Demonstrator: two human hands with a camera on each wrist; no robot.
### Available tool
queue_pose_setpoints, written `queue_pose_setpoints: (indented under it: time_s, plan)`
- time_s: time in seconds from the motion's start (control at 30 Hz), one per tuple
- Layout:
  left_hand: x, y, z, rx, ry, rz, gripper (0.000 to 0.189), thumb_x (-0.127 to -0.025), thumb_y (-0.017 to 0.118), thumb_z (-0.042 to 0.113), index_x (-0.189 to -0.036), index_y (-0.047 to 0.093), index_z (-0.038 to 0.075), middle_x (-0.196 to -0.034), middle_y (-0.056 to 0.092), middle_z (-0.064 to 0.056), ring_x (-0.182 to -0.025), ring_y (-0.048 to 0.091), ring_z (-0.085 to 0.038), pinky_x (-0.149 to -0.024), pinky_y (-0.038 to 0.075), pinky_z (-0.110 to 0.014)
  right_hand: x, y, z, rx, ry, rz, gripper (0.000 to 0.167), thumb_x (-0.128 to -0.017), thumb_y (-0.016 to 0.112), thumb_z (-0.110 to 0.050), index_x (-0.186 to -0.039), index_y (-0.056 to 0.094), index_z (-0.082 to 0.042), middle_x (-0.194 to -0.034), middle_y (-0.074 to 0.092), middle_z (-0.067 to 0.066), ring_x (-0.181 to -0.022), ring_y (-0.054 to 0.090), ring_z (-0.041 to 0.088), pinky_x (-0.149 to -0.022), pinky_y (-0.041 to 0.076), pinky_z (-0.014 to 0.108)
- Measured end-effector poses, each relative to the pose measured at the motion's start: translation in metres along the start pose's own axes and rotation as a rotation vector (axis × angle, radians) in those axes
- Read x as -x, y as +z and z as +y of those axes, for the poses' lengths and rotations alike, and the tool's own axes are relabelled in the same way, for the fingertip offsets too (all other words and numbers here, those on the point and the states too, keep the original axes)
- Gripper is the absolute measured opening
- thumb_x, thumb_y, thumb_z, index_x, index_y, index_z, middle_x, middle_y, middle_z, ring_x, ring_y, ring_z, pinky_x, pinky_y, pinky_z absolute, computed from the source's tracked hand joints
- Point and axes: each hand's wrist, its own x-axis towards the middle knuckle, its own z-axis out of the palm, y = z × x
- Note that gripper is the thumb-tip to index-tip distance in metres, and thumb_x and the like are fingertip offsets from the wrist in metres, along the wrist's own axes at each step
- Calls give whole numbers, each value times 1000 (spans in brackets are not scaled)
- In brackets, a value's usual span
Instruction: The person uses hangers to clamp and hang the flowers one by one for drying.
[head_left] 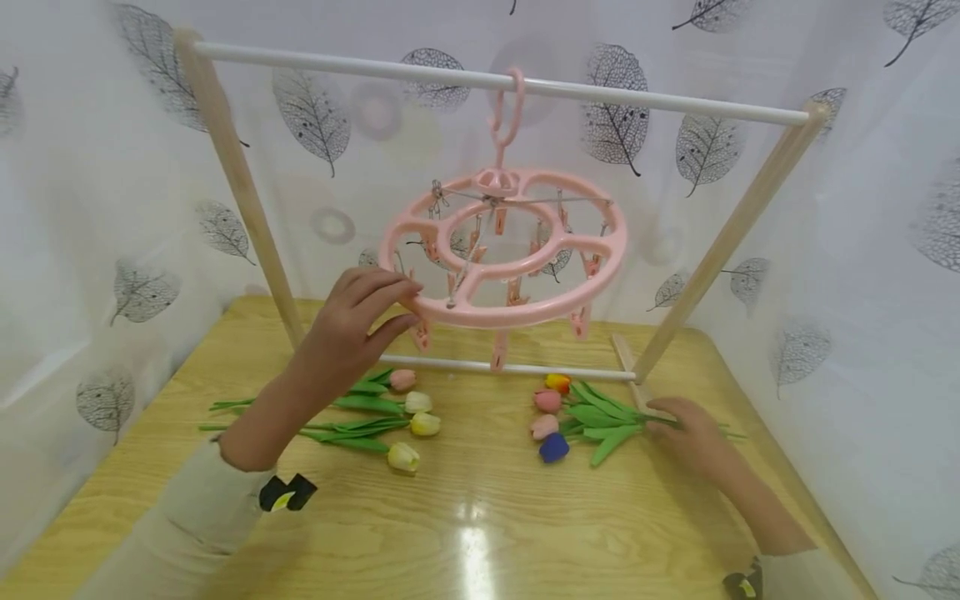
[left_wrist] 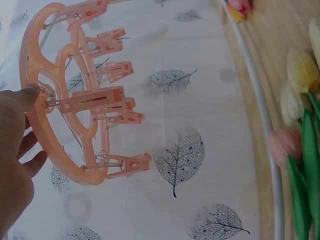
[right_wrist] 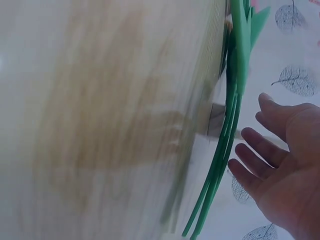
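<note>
A round pink clip hanger (head_left: 517, 316) hangs by its hook from a white bar, with several pink clothes pegs (left_wrist: 95, 99) dangling below. My left hand (head_left: 348, 321) holds the left side of its outer rim, fingers over and thumb beneath. On the right of the table lies a bunch of artificial tulips (head_left: 600, 414) with red-yellow, pink and blue heads pointing left. Close to their green stems (right_wrist: 227, 135) is my right hand (head_left: 697, 439); the right wrist view shows its fingers spread and slightly bent beside the stems, not wrapped round them.
The white bar (head_left: 360, 68) spans two wooden posts (head_left: 243, 183), joined low down by a second white rod (head_left: 450, 364). On the left side of the table (head_left: 375, 533) lie several tulips with yellow, white and pink heads (head_left: 425, 424). A leaf-patterned curtain (head_left: 847, 208) stands behind.
</note>
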Motion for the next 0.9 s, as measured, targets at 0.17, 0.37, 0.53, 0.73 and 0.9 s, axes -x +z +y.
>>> queue_pose_setpoints:
  time_s: [0.17,0.37,0.53,0.73,0.9]
  plan:
    - [0,-4,-3,4,-12,-10,37,-87,78,7,-121,67,-4,-120,66,-19,-114,56,-36,-102,43,-37,1,-5,12,18,8,5,41,-98,67,-19,-132,61,3,-134,57,31,-125,50,54,-102,40,70]
    - [-1,-6,-6,29,-11,20,33,-95,70,15,-121,67,-4,-120,66,-19,-115,56,-36,-102,44,-40,-2,-6,24,40,-24,35,31,-94,71,-12,-120,68,4,-120,65,28,-113,59,51,-96,45,67]
    - [0,-7,-8,37,-18,32,34,-92,73,11,-123,67,-4,-122,65,-19,-116,56,-36,-104,44,-37,-3,-7,28,53,-22,22,19,-91,72,-6,-108,74,2,-108,70,23,-104,63,46,-91,48,64]
    - [0,-8,-12,44,-37,9,39,-86,77,3,-123,66,-6,-125,63,-20,-120,55,-37,-108,42,-35,-5,-7,29,64,-21,20,8,-89,72,-3,-96,76,-3,-102,71,19,-100,64,43,-91,49,63]
    - [0,-9,-13,42,-46,0,45,-80,81,-2,-122,66,-6,-125,62,-22,-120,55,-38,-109,42,-33,-4,-8,31,67,-36,34,5,-88,73,-2,-93,75,-3,-99,71,17,-97,65,41,-90,50,62]
